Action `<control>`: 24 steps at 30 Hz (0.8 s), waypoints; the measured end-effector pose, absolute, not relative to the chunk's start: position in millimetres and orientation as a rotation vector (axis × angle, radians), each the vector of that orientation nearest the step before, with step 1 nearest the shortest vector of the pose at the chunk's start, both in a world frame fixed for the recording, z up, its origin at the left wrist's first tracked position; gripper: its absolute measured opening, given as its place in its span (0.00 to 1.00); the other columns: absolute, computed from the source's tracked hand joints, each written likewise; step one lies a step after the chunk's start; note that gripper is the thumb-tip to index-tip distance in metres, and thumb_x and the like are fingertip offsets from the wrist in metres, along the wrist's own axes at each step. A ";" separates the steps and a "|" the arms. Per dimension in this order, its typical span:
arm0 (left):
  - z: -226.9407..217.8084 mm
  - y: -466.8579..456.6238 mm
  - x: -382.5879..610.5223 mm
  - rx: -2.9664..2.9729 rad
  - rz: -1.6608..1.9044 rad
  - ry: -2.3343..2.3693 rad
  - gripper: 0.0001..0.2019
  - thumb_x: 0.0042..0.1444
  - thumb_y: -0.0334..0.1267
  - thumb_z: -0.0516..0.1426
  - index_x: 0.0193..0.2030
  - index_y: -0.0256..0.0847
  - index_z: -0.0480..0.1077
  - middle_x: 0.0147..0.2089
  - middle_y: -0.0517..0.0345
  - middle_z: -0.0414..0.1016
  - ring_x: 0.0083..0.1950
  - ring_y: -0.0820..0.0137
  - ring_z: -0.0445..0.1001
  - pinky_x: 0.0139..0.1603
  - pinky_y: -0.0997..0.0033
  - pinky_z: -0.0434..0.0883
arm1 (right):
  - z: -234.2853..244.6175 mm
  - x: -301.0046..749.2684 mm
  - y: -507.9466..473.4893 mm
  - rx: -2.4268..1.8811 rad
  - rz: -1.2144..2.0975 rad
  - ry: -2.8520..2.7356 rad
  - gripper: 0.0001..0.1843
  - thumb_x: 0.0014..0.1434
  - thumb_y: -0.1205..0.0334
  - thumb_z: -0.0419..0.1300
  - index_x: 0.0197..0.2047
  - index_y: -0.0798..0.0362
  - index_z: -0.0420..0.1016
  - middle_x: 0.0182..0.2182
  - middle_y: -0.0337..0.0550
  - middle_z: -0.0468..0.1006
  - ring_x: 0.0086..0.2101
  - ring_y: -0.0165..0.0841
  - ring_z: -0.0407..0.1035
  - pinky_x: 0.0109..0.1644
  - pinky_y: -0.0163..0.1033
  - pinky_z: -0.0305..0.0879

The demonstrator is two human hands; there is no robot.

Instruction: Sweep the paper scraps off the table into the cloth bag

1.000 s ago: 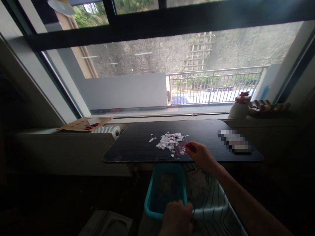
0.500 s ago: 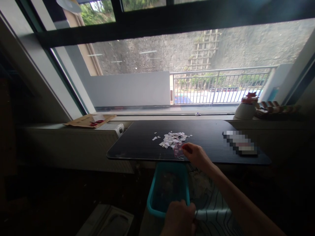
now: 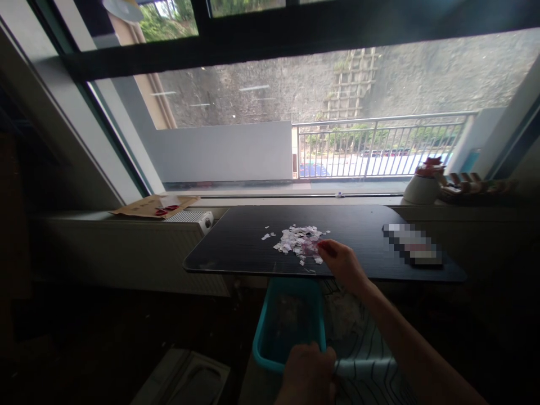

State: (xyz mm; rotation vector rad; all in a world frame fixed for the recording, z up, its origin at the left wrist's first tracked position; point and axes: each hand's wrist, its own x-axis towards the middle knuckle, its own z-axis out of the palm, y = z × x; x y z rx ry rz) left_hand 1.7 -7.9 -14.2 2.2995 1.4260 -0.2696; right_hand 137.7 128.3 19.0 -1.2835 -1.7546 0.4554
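Observation:
My right hand (image 3: 337, 256) is closed, its fingertips pinching a clear pinkish plastic piece (image 3: 310, 246); its exact kind is hard to make out. That piece lies against the near right side of a heap of torn white paper scraps (image 3: 289, 239) on the dark table (image 3: 236, 247). Below the table's front edge is a teal plastic bin (image 3: 259, 337), its inside dim, with something pale at the bottom. My left hand (image 3: 307, 371) is wrapped round the bin's near right rim.
A dark flat object with a blurred-out face (image 3: 413, 246) lies at the table's right. On the sill stand a white pot (image 3: 422, 188) and, at left, brown paper (image 3: 143, 207) with red-handled scissors (image 3: 166, 210). A radiator (image 3: 139, 253) is left of the table; a pale box-like object (image 3: 181, 377) sits on the floor.
My right hand has moved the plastic piece away from the table's front edge, up onto the scraps. A few scraps now lie nearer the edge. My left hand stays on the bin.

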 end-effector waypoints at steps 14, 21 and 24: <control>-9.2 -9.5 2.9 2.263 -0.289 1.471 0.15 0.54 0.41 0.55 0.47 0.39 0.71 0.46 0.44 0.74 0.47 0.52 0.72 0.46 0.56 0.67 | 4.8 141.1 130.6 -1.235 0.560 -1.773 0.16 0.56 0.56 0.56 0.42 0.56 0.77 0.35 0.47 0.81 0.35 0.38 0.74 0.38 0.40 0.69; -9.9 -8.5 2.5 2.281 -0.296 1.446 0.15 0.53 0.39 0.55 0.47 0.39 0.71 0.46 0.43 0.74 0.46 0.52 0.72 0.45 0.57 0.68 | 4.4 145.4 113.8 -1.195 0.647 -1.808 0.16 0.54 0.54 0.58 0.40 0.55 0.79 0.34 0.46 0.81 0.34 0.36 0.74 0.39 0.40 0.69; -9.6 -8.1 2.7 2.281 -0.297 1.440 0.15 0.53 0.39 0.54 0.48 0.39 0.70 0.46 0.44 0.74 0.46 0.52 0.72 0.45 0.57 0.68 | 6.9 141.0 119.8 -1.176 0.632 -1.755 0.17 0.55 0.54 0.58 0.41 0.56 0.78 0.35 0.47 0.81 0.34 0.37 0.74 0.39 0.40 0.69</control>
